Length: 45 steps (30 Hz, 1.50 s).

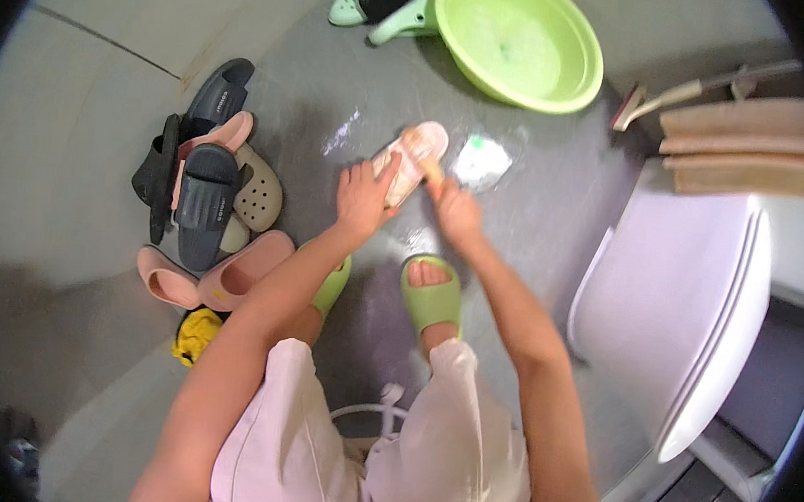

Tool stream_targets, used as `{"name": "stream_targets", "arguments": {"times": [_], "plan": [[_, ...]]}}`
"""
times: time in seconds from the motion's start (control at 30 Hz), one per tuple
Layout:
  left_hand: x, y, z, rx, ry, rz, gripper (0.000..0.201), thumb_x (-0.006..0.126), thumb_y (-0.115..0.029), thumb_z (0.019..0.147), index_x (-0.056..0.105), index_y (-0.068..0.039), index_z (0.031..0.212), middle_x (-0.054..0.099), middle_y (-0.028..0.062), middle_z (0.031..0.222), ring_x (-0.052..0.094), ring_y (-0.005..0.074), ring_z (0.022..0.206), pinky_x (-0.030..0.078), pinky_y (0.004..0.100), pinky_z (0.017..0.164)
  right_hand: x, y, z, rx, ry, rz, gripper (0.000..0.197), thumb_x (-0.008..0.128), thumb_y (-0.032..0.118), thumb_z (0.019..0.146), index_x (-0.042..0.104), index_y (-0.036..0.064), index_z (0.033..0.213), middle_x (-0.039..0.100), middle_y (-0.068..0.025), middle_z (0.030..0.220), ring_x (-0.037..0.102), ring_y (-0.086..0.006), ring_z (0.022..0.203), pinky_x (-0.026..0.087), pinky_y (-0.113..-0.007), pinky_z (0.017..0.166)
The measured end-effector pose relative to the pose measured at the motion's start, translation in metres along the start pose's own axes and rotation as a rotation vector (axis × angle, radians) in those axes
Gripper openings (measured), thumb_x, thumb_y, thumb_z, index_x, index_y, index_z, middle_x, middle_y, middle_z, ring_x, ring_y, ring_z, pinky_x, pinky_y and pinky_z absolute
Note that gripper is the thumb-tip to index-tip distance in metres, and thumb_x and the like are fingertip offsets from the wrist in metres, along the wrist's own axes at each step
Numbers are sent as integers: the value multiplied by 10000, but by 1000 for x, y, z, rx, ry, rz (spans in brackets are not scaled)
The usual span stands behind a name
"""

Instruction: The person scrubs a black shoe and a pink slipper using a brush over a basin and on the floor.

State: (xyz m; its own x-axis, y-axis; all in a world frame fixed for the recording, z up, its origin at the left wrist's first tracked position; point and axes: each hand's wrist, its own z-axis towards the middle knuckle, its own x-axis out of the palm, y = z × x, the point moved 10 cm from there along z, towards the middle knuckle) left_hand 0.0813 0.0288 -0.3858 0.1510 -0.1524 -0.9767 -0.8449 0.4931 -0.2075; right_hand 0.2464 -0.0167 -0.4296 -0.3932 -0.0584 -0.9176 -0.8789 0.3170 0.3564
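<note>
Left hand [363, 197]: fingers closed on the near side of a pink slipper [403, 183], sole-like face blurred, on the wet grey floor [508, 226]. Right hand [457, 215]: fingers wrapped round a tan-handled brush [431, 170] against the slipper.

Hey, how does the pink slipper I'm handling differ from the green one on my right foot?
Color: the pink slipper is pale; the green slipper is a stronger light green.
Use: the pink slipper is off the foot, with your left hand on it and a brush against it; the green slipper is worn.
Pose: the pink slipper slants toward the upper right; the green slipper points nearly straight ahead.
Both are footwear.
</note>
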Motion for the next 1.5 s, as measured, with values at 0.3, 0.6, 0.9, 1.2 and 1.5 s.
{"name": "stream_targets", "arguments": {"times": [0.3,0.6,0.9,1.2,1.5], "plan": [[12,9,-6,-33,106,-16,1116,855,-395,661,218,-229,1562,501,185,1256,493,304,1142,355,444,1006,-8,13,-1,20,56,28,473,478,476,1000,568,15,940,643,-300,733,645,-493,727,491,-584,618],[12,18,-17,-31,66,-171,1191,875,-247,598,191,-153,1568,446,182,1345,464,332,1210,367,419,1023,-1,2,1,-14,132,22,463,463,475,1001,581,28,985,652,-298,757,647,-498,725,498,-587,641],[9,29,-24,-17,27,-243,1141,841,-150,629,185,-139,1563,365,224,1466,419,371,1301,394,471,1031,1,-10,-4,76,56,111,479,476,486,997,576,19,958,653,-279,731,645,-486,695,496,-585,611],[-1,88,-42,-441,-326,-246,896,778,-105,709,333,-108,1486,421,170,1414,408,349,1307,404,502,1006,12,-6,-16,104,117,208,496,431,485,1015,579,14,968,659,-293,785,640,-509,762,494,-596,659],[70,69,-60,-1020,-35,-1007,624,789,-361,753,474,-29,1177,579,219,1211,589,381,1107,474,456,900,14,9,-51,223,238,726,475,468,451,1027,613,15,904,608,-156,621,606,-263,537,453,-412,518]]}}
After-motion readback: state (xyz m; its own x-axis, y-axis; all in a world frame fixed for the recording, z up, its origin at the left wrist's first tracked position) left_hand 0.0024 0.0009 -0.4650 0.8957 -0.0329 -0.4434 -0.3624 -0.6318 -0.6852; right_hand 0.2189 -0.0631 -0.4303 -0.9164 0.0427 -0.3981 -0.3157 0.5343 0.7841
